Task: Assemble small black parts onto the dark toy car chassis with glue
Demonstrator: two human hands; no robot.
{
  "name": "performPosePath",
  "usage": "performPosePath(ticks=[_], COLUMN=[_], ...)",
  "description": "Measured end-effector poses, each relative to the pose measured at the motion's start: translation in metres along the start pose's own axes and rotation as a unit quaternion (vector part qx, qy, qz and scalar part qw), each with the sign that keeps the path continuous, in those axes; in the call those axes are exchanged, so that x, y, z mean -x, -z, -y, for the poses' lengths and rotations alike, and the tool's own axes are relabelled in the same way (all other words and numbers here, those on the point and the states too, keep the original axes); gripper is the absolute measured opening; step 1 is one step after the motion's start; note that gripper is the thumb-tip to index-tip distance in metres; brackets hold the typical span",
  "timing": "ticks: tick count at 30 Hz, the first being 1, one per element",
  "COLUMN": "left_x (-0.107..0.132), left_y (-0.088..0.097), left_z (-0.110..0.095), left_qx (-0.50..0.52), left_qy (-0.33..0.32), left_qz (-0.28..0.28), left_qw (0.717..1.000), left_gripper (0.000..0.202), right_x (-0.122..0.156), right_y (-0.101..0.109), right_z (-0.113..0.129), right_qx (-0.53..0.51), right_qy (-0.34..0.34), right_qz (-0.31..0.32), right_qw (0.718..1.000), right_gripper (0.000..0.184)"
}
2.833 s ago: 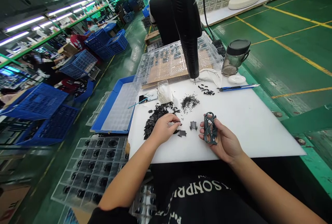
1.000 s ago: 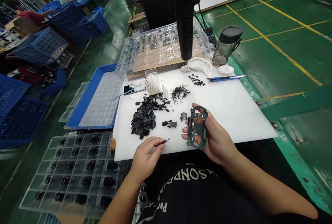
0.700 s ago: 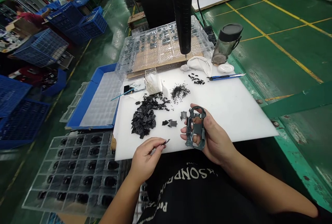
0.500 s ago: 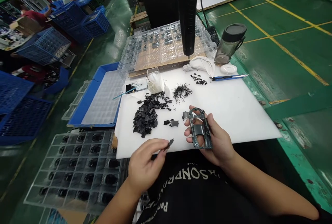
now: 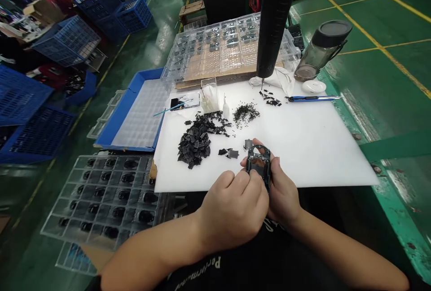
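Observation:
My right hand grips a dark grey plastic frame at the near edge of the white board. My left hand is closed against the frame's lower left side, fingers curled; the small black piece it carried is hidden under them. A pile of small black plastic pieces lies to the left on the board. Two loose black parts rest just beyond my hands.
A hanging black electric screwdriver points down over the board's far side. Behind it lie clear trays of parts, a dark-lidded jar and a blue knife. A blue tray and a clear compartment tray sit left.
My left hand moved right from the board's front edge with the small black piece and now presses against the frame. The frame came nearer to me.

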State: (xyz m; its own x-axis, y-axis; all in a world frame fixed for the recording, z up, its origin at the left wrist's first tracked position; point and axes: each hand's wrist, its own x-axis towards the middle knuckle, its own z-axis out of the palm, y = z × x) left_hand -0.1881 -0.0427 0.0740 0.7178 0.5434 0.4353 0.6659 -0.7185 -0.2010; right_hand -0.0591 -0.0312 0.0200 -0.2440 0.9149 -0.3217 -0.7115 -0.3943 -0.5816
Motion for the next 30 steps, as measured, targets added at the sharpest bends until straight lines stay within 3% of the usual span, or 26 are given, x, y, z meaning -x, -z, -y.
performPosePath(ticks=[10, 30], left_x=[-0.0018, -0.0007], left_y=[0.0052, 0.0008], left_z=[0.0008, 0.0060], left_qx=[0.029, 0.122], left_qy=[0.013, 0.052], left_qz=[0.066, 0.086], left_qw=[0.997, 0.987], left_gripper=[0.013, 0.018], right_x=[0.0038, 0.0060], right_y=[-0.0010, -0.0008], right_z=[-0.0017, 0.0013], right_qx=[0.043, 0.079], right_qy=[0.026, 0.019], right_qz=[0.000, -0.005], right_qw=[0.999, 0.997], right_gripper=[0.045, 0.047])
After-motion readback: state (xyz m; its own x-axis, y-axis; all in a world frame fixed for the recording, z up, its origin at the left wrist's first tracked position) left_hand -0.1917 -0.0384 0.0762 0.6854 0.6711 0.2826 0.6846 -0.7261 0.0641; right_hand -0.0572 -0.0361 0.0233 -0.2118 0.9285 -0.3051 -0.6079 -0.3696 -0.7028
